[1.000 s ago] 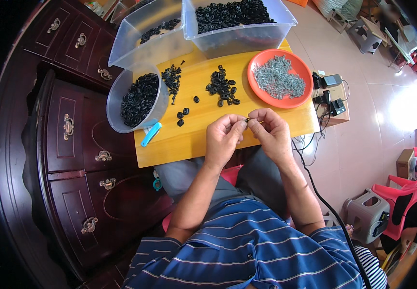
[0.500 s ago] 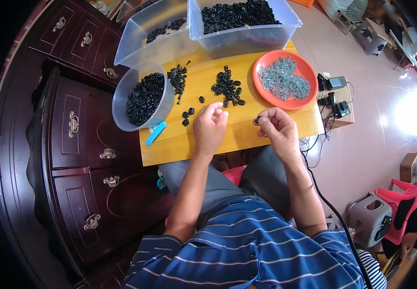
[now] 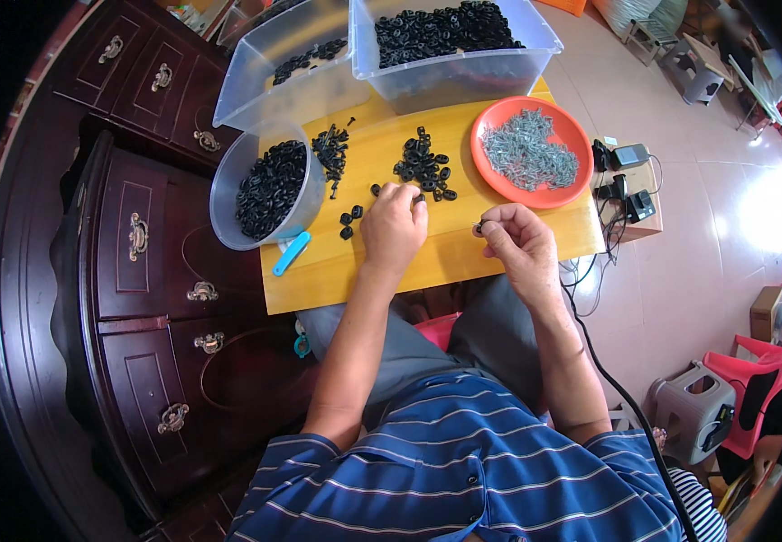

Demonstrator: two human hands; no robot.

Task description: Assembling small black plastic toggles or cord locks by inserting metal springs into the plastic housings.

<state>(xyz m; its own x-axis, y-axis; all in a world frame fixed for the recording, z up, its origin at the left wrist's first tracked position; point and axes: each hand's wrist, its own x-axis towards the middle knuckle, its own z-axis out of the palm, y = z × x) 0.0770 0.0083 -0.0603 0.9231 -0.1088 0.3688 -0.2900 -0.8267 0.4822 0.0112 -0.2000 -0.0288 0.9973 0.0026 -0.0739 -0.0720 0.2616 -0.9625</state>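
My left hand [image 3: 392, 228] is over the middle of the yellow table [image 3: 450, 266], fingers curled and thumb pressed against a small black oval piece [image 3: 419, 199]. Just beyond it lies a loose pile of similar black oval pieces [image 3: 423, 164]. Further right, the thumb and fingertips of my right hand [image 3: 526, 246] pinch a small dark part [image 3: 479, 228], mostly covered by the fingers. Several loose black pieces [image 3: 347, 219] lie to the left of my left hand. Behind these is a little heap of black screws [image 3: 330, 152].
An orange-red plate [image 3: 485, 174] holds thin silvery metal pieces [image 3: 531, 149]. At left stand a round clear tub [image 3: 228, 237] of black parts and a light-blue tool [image 3: 292, 254]. Two clear bins [image 3: 463, 86] line the back. A dark drawer cabinet [image 3: 129, 244] borders the left; cables [image 3: 621, 203] lie right.
My left hand has closed its fingers and thumb on a black oval piece near the pile. My right hand keeps its pinch almost in place.
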